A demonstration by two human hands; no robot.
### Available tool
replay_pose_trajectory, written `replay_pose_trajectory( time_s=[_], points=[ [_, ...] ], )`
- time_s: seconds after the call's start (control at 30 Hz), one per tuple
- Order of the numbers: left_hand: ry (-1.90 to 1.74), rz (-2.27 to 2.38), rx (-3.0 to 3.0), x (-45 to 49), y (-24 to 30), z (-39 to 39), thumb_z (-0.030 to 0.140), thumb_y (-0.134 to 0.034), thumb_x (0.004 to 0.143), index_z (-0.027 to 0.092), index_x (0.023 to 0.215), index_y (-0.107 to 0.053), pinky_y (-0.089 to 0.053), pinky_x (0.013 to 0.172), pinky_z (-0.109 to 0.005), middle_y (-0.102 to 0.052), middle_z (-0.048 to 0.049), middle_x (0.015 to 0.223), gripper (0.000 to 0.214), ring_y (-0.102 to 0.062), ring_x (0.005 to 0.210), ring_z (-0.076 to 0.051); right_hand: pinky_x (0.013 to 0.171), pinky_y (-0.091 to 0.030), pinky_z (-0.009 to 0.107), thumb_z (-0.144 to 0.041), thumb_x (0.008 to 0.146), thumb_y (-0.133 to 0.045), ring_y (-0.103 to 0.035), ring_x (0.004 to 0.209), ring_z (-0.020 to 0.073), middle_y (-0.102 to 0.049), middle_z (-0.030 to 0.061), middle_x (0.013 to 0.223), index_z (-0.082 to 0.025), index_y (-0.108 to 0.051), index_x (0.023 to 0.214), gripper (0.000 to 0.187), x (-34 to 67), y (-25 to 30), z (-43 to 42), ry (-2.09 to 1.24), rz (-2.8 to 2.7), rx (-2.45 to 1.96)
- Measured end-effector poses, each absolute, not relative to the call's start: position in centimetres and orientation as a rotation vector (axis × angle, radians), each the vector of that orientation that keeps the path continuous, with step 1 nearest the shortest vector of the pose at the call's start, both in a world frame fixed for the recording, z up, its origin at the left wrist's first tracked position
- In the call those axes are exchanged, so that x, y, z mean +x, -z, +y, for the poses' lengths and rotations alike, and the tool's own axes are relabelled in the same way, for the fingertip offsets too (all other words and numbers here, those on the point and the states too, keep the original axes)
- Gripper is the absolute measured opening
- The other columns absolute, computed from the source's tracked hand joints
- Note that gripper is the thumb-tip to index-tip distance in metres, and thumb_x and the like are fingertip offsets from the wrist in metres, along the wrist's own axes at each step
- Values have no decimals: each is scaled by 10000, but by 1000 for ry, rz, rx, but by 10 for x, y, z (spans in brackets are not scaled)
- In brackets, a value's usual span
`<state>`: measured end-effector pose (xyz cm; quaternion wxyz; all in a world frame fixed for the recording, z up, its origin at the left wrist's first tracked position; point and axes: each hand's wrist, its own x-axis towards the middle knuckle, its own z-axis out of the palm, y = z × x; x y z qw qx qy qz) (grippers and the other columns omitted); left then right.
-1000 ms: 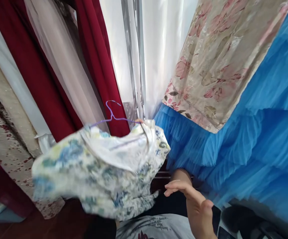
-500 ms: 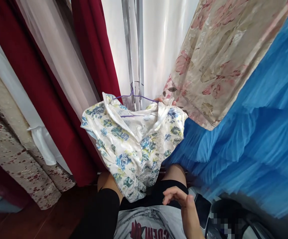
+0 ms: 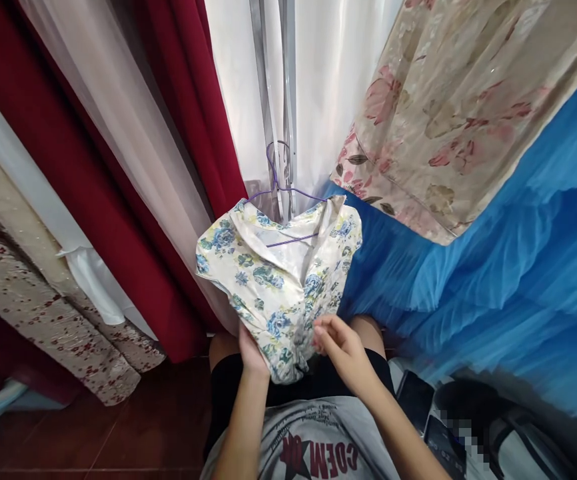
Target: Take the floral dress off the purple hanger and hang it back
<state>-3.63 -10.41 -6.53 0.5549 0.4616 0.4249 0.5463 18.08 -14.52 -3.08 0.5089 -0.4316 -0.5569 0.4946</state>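
Observation:
A white blouse (image 3: 273,280) with blue, green and yellow flowers hangs on a thin purple wire hanger (image 3: 286,191) in front of me. Its collar gapes wide at the neck, and its lower part bunches over my lap. My left hand (image 3: 254,353) holds the blouse at its lower left edge, the fingers hidden behind the cloth. At the lower right front, my right hand (image 3: 338,343) has its fingers curled, fingertips together against the blouse. Exactly what bit of cloth they pinch is too small to tell.
Dark red drapes (image 3: 188,120) and patterned cloth (image 3: 63,333) hang on the left. White fabric (image 3: 318,87) with grey ribbons (image 3: 288,93) is behind the hanger. On the right hang a beige floral cloth (image 3: 433,133) and blue ruffled tulle (image 3: 518,253). Dark items (image 3: 468,413) lie low right.
Fingers at the hanger's right shoulder are gone, and my left hand is now at the blouse's lower left edge. My right hand has moved up and left onto the blouse.

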Motion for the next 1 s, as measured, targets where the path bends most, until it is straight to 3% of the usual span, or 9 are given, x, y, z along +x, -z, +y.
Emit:
replay_pose_trajectory(
  time_s=[0.07, 0.1, 0.17, 0.23, 0.33, 0.5, 0.73, 0.9, 1.0],
  points=[
    [-1357, 926, 940, -30, 52, -105, 880, -465, 783, 323, 1354, -659, -467, 1091, -552, -671, -117, 1368, 821, -563, 1361, -359, 651, -468, 320, -543, 950, -613, -603, 717, 209, -653, 24, 794, -223, -605, 1078, 345, 173, 26, -121, -1121, -1346, -1055],
    [-1395, 897, 864, -27, 45, -106, 832, -562, 770, 322, 1350, -659, -466, 1098, -530, -677, -113, 1362, 778, -564, 1361, -354, 655, -469, 323, -538, 944, -617, -602, 722, 212, -654, 22, 804, -228, -587, 1100, 348, 170, 24, -109, -1081, -1352, -1080],
    [-1446, 887, 766, -22, 33, -109, 605, -804, 702, 313, 1285, -694, -466, 1104, -477, -710, -99, 1308, 661, -584, 1339, -345, 661, -465, 328, -516, 935, -619, -600, 730, 219, -651, 16, 803, -232, -552, 1140, 356, 163, 22, -87, -1003, -1358, -1149],
    [-1464, 923, 756, -15, 27, -113, 400, -885, 649, 296, 1163, -740, -473, 1085, -422, -747, -81, 1223, 543, -625, 1285, -324, 656, -450, 324, -464, 942, -597, -595, 726, 217, -637, 9, 780, -227, -541, 1102, 292, 158, 22, -70, -967, -1368, -1188],
    [-1455, 918, 748, -3, 29, -120, 334, -862, 656, 262, 1009, -758, -499, 1021, -377, -771, -69, 1123, 375, -677, 1186, -296, 616, -395, 300, -382, 957, -525, -539, 645, 180, -574, -14, 688, -222, -533, 899, 170, 154, 22, -56, -1009, -1415, -1108],
    [-1524, 949, 693, -9, 42, -113, 294, -786, 688, 184, 969, -718, -525, 922, -363, -759, -75, 1012, 309, -703, 1047, -279, 541, -286, 265, -412, 897, -604, -397, 529, 123, -469, -57, 574, -214, -529, 764, 250, 160, 19, -53, -1114, -1340, -965],
    [-2238, 1471, 838, -48, 63, -85, 216, -764, 720, 214, 1067, -627, -472, 950, -310, -648, -55, 1140, 373, -619, 1088, -200, 486, -215, 251, -408, 819, -703, -324, 458, 91, -464, -60, 484, -208, -525, 656, 313, 171, 23, -64, -1212, -1236, -1000],
    [-1591, 1290, 1696, -4, 57, -84, 248, -715, 847, 203, 1068, -648, -495, 855, -306, -703, -51, 991, 236, -664, 936, -204, 475, -273, 245, -387, 799, -715, -399, 420, 96, -531, -40, 458, -194, -570, 676, 271, 150, 13, -74, -1281, -1348, -1021],
    [-1561, 1330, 1774, 16, 52, -78, 263, -649, 905, 192, 860, -614, -468, 766, -281, -670, -21, 813, 91, -632, 789, -179, 461, -279, 242, -382, 760, -736, -405, 411, 96, -533, -40, 451, -187, -593, 685, 253, 143, 2, -74, -1311, -1329, -1006]
  ],
)
